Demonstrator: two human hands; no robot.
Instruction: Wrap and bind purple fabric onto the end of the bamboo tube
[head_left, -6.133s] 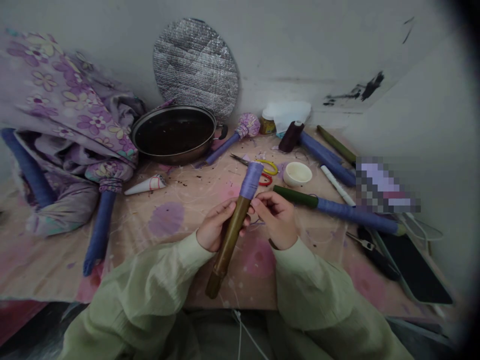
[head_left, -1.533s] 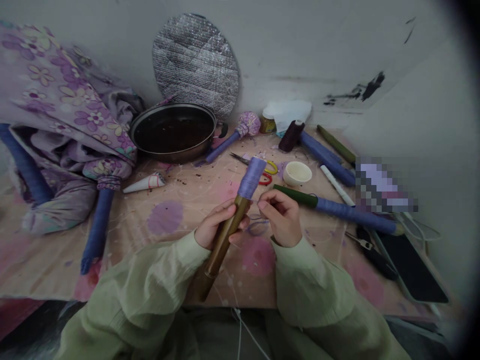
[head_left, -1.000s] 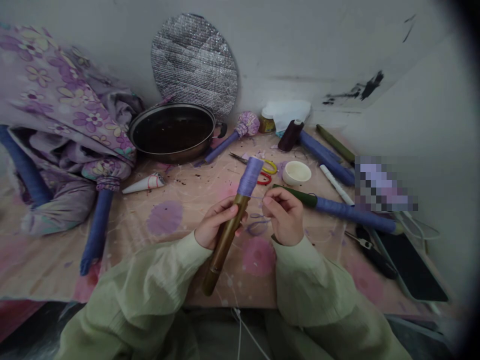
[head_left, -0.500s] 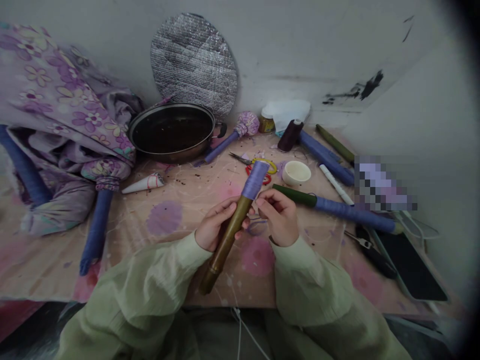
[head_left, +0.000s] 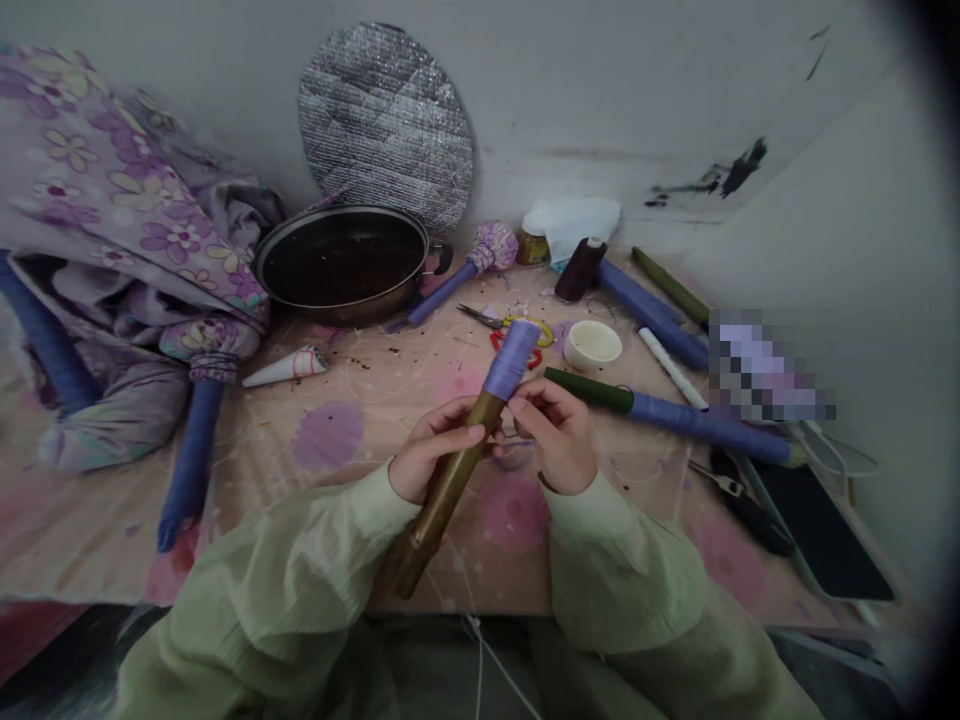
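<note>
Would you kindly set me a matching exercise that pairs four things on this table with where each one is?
Things:
1. Bamboo tube
2. Dark thread spool
3. White cup
4. Dark pan

Places:
A. In front of the quilted silver mat
B. Gripped in the left hand
C. Standing on end at the back of the table
D. Open side up, to the right of the red and yellow rings

Right pairs: 1-B, 2-C, 3-D, 4-A.

Two hands (head_left: 439, 450) (head_left: 555, 435) and one bamboo tube (head_left: 450, 490) are in view. Nearby sit one black pan (head_left: 330, 310), one dark thread spool (head_left: 581, 270), one small cream cup (head_left: 592, 345) and one pair of scissors (head_left: 476, 316).
</note>
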